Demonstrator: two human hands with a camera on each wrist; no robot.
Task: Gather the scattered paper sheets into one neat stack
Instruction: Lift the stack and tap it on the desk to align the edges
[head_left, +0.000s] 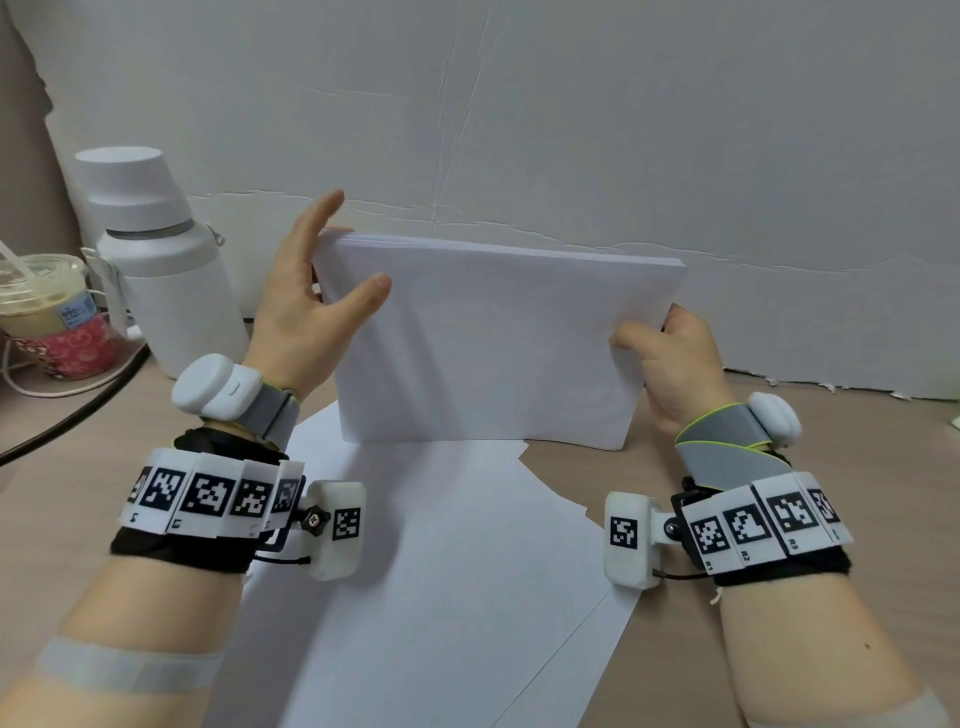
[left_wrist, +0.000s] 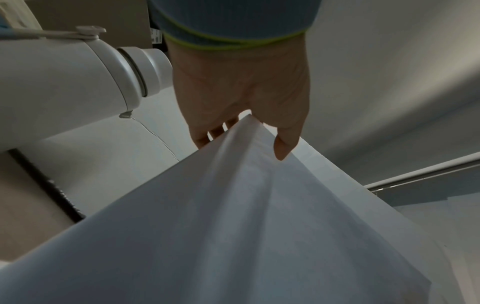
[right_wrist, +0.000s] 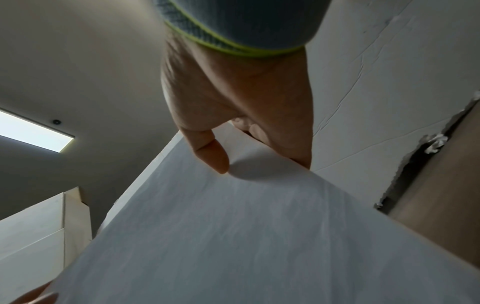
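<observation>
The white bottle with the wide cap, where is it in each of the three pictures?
Head: the white bottle stands at far left, beside the left hand.
Left wrist: white bottle at upper left, appearing tipped sideways.
Right wrist: not in it.
Shared landmark: the paper stack gripped by left hand and right hand, seen in all three.

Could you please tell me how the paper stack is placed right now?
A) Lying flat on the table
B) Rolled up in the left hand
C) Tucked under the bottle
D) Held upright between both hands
D: the stack is upright, with the left hand holding one end and the right hand the other.
</observation>
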